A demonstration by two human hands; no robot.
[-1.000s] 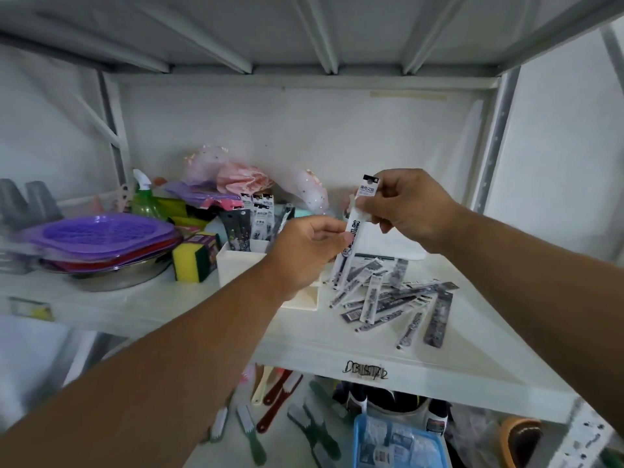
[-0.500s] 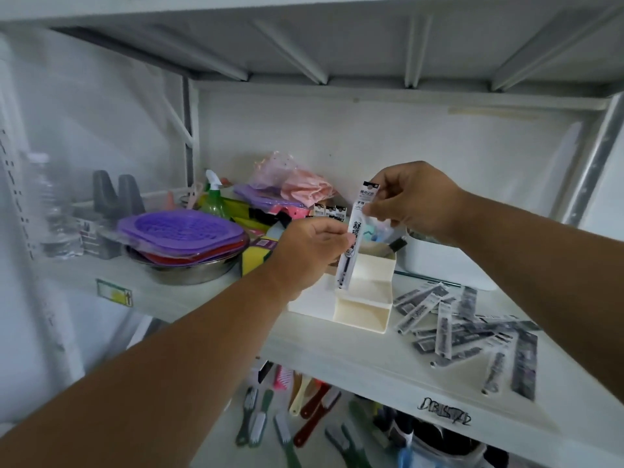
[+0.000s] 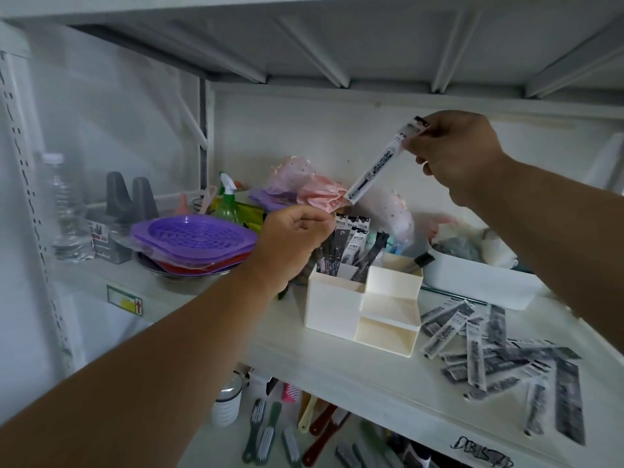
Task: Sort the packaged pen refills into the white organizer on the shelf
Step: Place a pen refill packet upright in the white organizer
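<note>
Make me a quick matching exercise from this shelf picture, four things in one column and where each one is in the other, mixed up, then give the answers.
Things:
1. refill packet in the right hand
2. white organizer
3. loose refill packets
4. purple basket

Places:
A. scattered flat on the shelf, right of the organizer
B. stacked on the metal bowl, left of the left hand
C. held tilted in the air above the organizer
D. standing on the shelf with packets upright in its back compartment

Pairs: 1-C, 2-D, 3-A, 4-B
</note>
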